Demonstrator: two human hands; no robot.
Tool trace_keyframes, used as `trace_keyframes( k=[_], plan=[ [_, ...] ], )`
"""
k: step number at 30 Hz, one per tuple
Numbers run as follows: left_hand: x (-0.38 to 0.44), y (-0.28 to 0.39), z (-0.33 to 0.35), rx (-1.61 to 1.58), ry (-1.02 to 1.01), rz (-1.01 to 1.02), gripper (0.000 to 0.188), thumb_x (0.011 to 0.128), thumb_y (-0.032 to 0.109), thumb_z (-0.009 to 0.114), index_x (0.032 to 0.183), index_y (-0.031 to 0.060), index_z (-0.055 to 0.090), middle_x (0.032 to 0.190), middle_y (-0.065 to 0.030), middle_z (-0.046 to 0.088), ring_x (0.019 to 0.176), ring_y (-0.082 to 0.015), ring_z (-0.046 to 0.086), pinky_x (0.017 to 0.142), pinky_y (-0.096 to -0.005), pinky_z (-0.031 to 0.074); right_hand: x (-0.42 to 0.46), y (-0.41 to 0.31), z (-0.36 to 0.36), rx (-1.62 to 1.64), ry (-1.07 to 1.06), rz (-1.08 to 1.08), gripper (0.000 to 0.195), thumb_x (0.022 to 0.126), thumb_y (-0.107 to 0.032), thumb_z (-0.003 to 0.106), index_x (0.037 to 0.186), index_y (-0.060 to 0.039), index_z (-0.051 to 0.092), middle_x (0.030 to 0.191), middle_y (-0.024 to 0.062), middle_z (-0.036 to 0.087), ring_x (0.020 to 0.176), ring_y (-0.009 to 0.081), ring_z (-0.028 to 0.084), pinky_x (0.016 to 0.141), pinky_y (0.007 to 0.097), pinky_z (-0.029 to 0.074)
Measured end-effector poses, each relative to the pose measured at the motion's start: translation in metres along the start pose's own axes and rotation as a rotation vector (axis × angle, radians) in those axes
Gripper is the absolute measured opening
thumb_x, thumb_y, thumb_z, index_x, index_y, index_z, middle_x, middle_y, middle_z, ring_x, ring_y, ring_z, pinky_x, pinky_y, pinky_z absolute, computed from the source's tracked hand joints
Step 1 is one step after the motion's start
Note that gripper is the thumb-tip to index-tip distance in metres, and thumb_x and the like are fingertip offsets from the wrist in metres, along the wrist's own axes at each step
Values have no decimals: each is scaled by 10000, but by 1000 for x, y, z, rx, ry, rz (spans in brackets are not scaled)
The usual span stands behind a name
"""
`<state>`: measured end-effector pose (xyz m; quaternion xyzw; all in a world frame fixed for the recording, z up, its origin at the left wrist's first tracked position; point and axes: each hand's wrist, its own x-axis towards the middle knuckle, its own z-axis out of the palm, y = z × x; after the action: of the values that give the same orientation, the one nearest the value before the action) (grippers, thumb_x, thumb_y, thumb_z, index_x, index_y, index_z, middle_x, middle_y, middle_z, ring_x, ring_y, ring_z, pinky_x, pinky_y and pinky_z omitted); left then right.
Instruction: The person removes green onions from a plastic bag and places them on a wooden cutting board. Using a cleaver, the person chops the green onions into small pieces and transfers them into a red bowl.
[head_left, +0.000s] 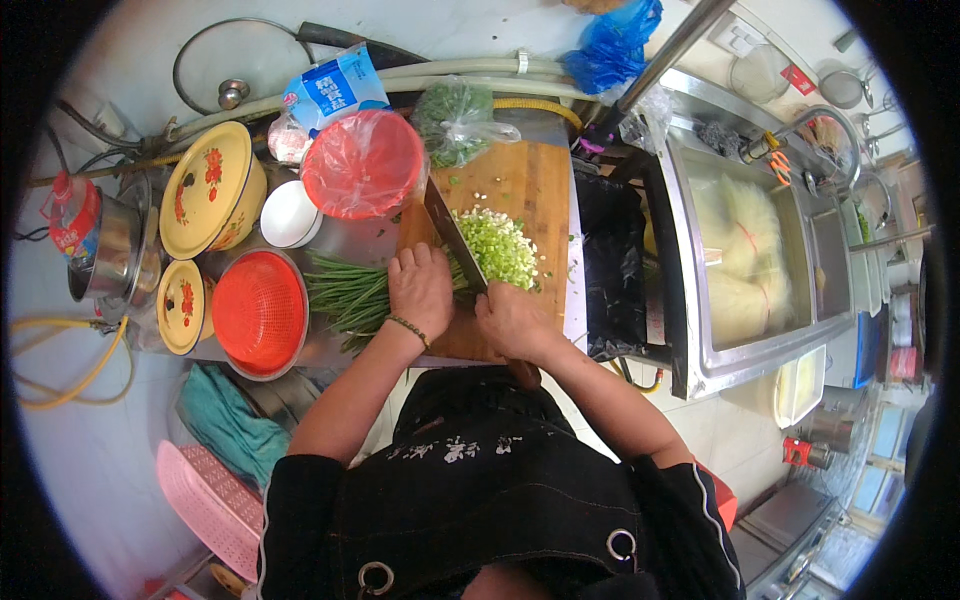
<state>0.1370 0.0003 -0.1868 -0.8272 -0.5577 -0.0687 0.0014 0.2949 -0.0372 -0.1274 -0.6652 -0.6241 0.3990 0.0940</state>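
My right hand (516, 319) grips the handle of a kitchen cleaver (452, 231), whose blade slants up and left across the wooden cutting board (551, 202). Under my left hand (421, 289) a bunch of long scallions (346, 291) is held down, its green ends spreading left past the board. The fingers of that hand are close to the blade. Chopped scallion (496, 246), pale green and white, is heaped just right of the cleaver, with some bits scattered on the board. The cut ends of the bunch are mostly hidden by my hand and the blade.
A red plastic-lined bowl (364, 165), white bowls (289, 215), a red colander (259, 311) and a lidded enamel basin (210, 191) crowd the left. Bagged greens (454, 120) lie behind the board. Rightward stand a black-lined bin (611, 262) and a steel sink (694, 367) holding bundled noodles (742, 262).
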Motion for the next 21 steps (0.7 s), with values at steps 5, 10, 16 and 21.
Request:
trace_keyframes(
  k=[5, 10, 16, 21],
  plan=[
    [5, -3, -19, -70, -105, -83, 372, 711, 142, 756, 1015, 26, 575, 1036, -159, 558, 1021, -336, 548, 858, -438, 418, -11, 16, -5, 44, -25, -9, 334, 932, -228, 511, 921, 81, 638, 917, 343, 644, 932, 490, 637, 851, 526, 504],
    [13, 2, -15, -87, -96, -134, 483, 690, 194, 822, 1047, 8, 555, 1058, -170, 545, 1052, -348, 539, 872, -450, 418, -33, 46, -11, 193, 10, 28, 332, 951, -240, 515, 958, 74, 622, 895, 351, 632, 921, 503, 626, 829, 535, 492],
    [13, 6, -18, -109, -150, -109, 569, 664, 212, 835, 1102, -12, 550, 1099, -180, 531, 1081, -357, 512, 911, -452, 409, -56, 32, -30, 202, -41, 44, 332, 962, -240, 511, 974, 82, 593, 848, 362, 615, 896, 521, 615, 791, 544, 489],
    [3, -1, -29, -264, -146, -45, 780, 662, 203, 818, 1305, -58, 461, 1157, -199, 516, 1140, -367, 488, 987, -454, 382, -47, 38, -11, 152, -36, 39, 336, 967, -246, 501, 988, 76, 594, 837, 348, 623, 881, 509, 627, 787, 539, 494]
  ],
)
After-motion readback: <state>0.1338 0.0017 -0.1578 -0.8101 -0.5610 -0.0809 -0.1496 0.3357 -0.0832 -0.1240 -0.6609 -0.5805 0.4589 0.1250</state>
